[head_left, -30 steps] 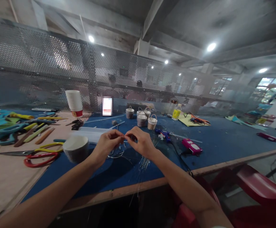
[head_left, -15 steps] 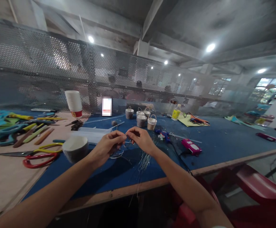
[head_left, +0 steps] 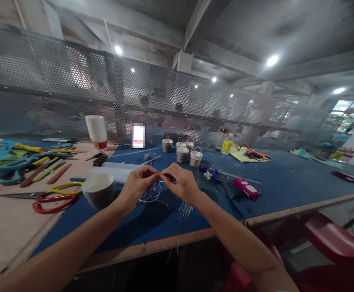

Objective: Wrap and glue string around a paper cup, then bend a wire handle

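Note:
My left hand (head_left: 141, 183) and my right hand (head_left: 180, 183) meet fingertip to fingertip above the blue table mat. Both are closed in a pinch on what looks like a thin wire (head_left: 161, 185), mostly hidden by the fingers. Loops of pale wire (head_left: 150, 198) lie on the mat below my left hand. Under my right wrist is a bundle of thin straight wires (head_left: 185, 210), some reaching the table's front edge. A grey cup with a white inside (head_left: 98, 191) stands left of my left hand. Beyond the hands are several small grey baskets with handles (head_left: 182, 155).
Left are red-and-yellow-handled scissors (head_left: 55, 198), other tools and stacked paper cups (head_left: 96, 132). A blue glue gun (head_left: 210, 173) and a magenta device (head_left: 247, 188) with a black cord lie right. Bottles (head_left: 227, 143) stand behind; a perforated metal screen (head_left: 73, 93) runs along the back.
My right hand has turned slightly, its knuckles now rounded over the pinch. Both hands remain together at about the same place. The view has shifted a little.

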The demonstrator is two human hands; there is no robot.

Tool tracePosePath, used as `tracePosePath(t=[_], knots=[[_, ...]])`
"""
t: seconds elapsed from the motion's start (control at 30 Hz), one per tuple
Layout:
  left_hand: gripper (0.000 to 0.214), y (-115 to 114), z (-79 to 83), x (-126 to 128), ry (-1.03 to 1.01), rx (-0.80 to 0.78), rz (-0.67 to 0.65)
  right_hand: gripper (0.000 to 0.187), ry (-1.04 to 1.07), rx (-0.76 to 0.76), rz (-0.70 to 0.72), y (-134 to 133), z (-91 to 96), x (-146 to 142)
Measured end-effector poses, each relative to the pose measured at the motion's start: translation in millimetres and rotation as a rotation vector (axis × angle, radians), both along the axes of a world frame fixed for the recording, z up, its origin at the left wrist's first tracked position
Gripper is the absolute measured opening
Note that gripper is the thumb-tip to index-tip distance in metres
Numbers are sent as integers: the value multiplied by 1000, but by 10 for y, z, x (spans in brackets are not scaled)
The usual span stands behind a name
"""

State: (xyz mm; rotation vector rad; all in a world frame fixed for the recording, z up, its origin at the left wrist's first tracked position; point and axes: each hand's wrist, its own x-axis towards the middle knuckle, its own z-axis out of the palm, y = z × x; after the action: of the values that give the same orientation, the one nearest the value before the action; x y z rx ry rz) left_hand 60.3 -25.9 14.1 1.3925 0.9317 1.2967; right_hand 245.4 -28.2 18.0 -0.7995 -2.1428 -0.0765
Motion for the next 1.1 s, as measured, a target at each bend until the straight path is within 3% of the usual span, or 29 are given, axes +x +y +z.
tracePosePath(t=[0.17, 0.4, 0.53, 0.73, 1.1], knots=[[23, 9, -17, 1, 114, 22, -42, 17, 71, -96, 36, 24, 15, 6], [22, -33, 23, 6, 45, -100, -144, 19, 397, -658, 256, 170, 14, 32], [23, -59, 44, 8, -40, -184, -193, 22, 508, -787, 313, 210, 21, 32], [22, -41, 40, -5, -155, -211, -235, 16, 484, -653, 250, 144, 32, -3], [23, -59, 83, 31, -170, -166, -38, 13, 216, -217, 65, 90, -57, -25]])
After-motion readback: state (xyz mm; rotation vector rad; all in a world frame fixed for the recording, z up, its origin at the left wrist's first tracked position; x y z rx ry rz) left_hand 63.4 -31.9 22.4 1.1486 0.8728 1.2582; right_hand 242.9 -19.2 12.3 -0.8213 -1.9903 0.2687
